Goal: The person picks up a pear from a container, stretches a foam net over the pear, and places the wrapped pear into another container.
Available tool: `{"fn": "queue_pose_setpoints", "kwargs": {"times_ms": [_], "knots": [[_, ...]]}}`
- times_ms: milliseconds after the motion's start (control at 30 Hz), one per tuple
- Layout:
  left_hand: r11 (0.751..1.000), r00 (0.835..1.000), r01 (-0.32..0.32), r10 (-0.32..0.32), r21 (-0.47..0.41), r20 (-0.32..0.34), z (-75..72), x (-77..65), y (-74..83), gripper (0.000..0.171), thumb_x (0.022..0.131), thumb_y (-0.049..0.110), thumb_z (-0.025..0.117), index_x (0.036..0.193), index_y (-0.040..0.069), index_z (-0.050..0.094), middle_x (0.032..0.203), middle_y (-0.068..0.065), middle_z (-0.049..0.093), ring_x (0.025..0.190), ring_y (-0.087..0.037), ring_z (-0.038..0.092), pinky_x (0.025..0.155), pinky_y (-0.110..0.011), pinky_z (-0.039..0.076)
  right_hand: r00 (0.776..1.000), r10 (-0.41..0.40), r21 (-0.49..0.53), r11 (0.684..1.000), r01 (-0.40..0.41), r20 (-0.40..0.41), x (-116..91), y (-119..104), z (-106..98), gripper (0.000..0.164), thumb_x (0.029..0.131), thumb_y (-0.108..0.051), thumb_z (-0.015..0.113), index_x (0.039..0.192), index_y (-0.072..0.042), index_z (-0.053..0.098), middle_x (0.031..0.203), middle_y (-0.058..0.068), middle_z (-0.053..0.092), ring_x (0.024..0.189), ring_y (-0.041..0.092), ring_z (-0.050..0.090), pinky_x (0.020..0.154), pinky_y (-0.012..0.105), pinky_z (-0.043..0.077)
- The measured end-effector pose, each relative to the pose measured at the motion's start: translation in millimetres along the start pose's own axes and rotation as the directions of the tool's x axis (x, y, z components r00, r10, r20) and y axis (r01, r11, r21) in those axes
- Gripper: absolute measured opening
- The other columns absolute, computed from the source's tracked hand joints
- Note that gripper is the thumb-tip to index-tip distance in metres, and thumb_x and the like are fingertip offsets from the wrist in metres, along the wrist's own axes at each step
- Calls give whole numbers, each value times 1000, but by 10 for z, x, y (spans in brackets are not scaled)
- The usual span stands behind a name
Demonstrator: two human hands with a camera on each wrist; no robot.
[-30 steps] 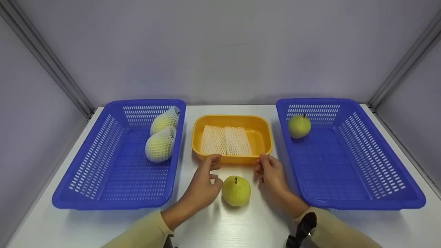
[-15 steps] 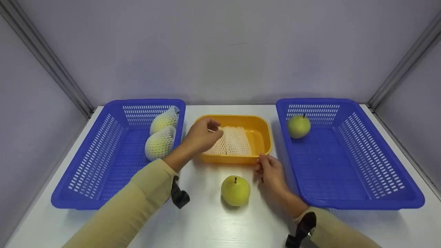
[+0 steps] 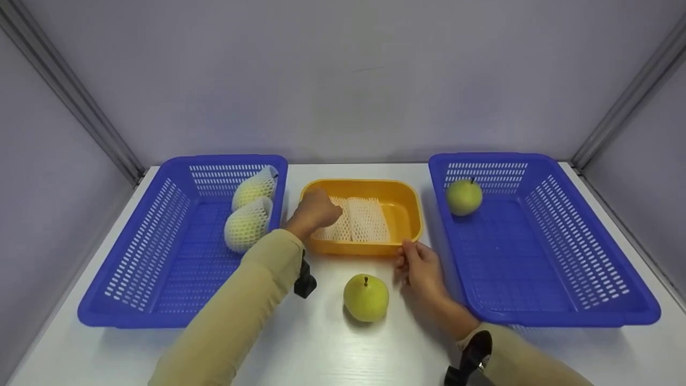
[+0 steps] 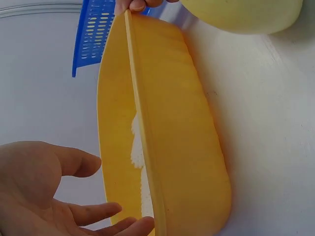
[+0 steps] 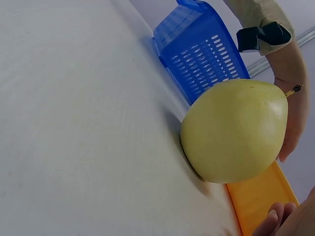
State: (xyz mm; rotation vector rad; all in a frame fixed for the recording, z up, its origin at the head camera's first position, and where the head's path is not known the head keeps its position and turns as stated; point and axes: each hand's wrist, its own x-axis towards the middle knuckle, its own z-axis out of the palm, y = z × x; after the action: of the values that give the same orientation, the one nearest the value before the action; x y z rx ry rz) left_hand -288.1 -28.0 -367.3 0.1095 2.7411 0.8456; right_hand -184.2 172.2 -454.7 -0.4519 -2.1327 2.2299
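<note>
Head view: two white rectangular foam-mesh sleeves (image 3: 368,220), long axes front to back, in a yellow plastic tray (image 3: 402,214) pinched at its front right corner by the right hand (image 3: 422,268); below and right of the nearer left hand (image 3: 317,208), loosely spread and holding nothing visible.

the left arm (image 3: 230,311) slants forward and inward, reaching farther out than the right arm (image 3: 530,356), which comes in from the lower right. the left hand (image 3: 317,208) shows its back from above; seen from its wrist, the thumb (image 4: 81,163) stands well apart from the loosely stretched fingers (image 4: 96,212). the right hand (image 3: 423,268) is pinching, thumb pointing forward, fingers curled.
</note>
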Motion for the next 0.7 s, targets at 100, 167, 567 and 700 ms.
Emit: {"fn": "queue_pose_setpoints", "kwargs": {"times_ms": [100,167,567,700], "knots": [[996,998,39,-42,83,36,39,38,12,29,92,3,51,66,9,39,73,-5,37,69,-19,39,59,-28,30,1000,-7,3,1000,7,6,-2,0,7,31,110,-23,46,90,-2,58,68,0,56,55,8,53,44,22,40],[990,996,55,-63,128,57,63,57,6,28,94,1,49,67,8,42,74,-5,39,70,-19,40,58,-28,29,1000,-12,5,1000,12,12,-2,4,11,31,111,-21,46,90,-2,58,68,0,56,54,8,53,44,21,40],[963,984,179,-169,203,-64,226,76,-54,24,100,8,54,113,-2,71,118,-13,70,102,-23,66,89,-41,58,1000,-16,17,1000,16,17,-5,23,50,30,110,-20,48,90,0,58,68,1,55,54,8,52,44,21,40],[963,979,190,-171,190,-112,277,92,-45,25,103,8,52,119,-2,69,120,-14,70,106,-26,68,90,-44,58,1000,-15,37,999,15,7,-14,19,49,30,110,-19,48,89,-1,58,68,0,55,54,9,51,44,21,40]]}}
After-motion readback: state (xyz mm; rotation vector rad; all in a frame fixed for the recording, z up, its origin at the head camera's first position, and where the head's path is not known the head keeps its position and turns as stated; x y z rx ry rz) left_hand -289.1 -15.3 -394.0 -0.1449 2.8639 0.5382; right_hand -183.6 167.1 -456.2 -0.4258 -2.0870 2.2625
